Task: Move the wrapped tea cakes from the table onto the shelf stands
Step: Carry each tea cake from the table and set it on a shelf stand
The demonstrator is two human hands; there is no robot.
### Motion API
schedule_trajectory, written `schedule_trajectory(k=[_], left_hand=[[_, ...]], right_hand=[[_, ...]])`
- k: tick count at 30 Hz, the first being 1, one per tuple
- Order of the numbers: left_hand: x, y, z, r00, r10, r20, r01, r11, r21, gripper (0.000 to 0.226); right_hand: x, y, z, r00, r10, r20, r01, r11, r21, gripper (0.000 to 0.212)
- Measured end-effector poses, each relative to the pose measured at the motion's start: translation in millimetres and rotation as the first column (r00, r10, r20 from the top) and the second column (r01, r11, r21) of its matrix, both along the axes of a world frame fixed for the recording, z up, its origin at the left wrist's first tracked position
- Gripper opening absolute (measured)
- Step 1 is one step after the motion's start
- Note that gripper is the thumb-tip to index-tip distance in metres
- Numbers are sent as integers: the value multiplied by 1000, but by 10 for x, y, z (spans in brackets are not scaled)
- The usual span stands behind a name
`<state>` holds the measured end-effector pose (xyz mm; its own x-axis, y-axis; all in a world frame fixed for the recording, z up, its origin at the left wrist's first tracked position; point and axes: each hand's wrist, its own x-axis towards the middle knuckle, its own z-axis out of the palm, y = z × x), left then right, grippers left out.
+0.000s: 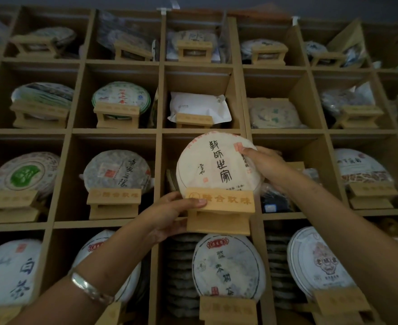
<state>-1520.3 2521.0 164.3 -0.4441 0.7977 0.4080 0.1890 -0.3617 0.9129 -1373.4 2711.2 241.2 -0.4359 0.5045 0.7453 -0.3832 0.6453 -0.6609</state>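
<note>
The person stands close before the wooden shelf [113,131] and holds up a round tea cake [216,165] in white paper with black characters, already sitting upright in a small wooden stand [219,207]. The left hand [176,212] grips the stand from its left side; the thumb lies across the front plate with the gold letters and the other fingers are curled under and behind it. The right hand [266,165] holds the cake at its upper right edge, the thumb pressing on the front face, the other fingers going behind the cake where I cannot see them. So the cake lies between the two hands, its flat face turned to the person and its bottom edge down in the stand. Stand and cake seem to be in front of the middle compartment [169,160] of the third row, not yet resting on its board, I think. The compartment lies straight behind the cake, so the coming move is probably a push forward and a little down, both hands equally near. The compartments around already have their cakes on stands.
</note>
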Motion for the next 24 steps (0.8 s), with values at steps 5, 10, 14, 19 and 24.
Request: schedule_trajectory(k=[5, 10, 14, 19, 24], left_hand=[[-95, 26, 5, 1000, 19, 19, -19, 1000, 25, 74], [-179, 107, 75, 998, 50, 29, -51, 997, 64, 81], [-294, 161, 158, 998, 61, 2, -61, 995, 82, 77], [-442, 340, 223, 997, 81, -9, -80, 993, 84, 82], [-589, 525, 288, 995, 100, 1, -100, 992, 78, 88]], right_hand=[[-150, -58, 35, 969, -213, -126, 210, 977, -33, 43], [-254, -36, 131, 957, -248, -149, 255, 966, 32, 36], [-326, 1, 280, 959, -262, -113, 268, 963, 42, 33], [-477, 132, 393, 960, -260, -107, 265, 964, 30, 35], [-653, 294, 442, 960, -259, -102, 258, 966, -29, 36]])
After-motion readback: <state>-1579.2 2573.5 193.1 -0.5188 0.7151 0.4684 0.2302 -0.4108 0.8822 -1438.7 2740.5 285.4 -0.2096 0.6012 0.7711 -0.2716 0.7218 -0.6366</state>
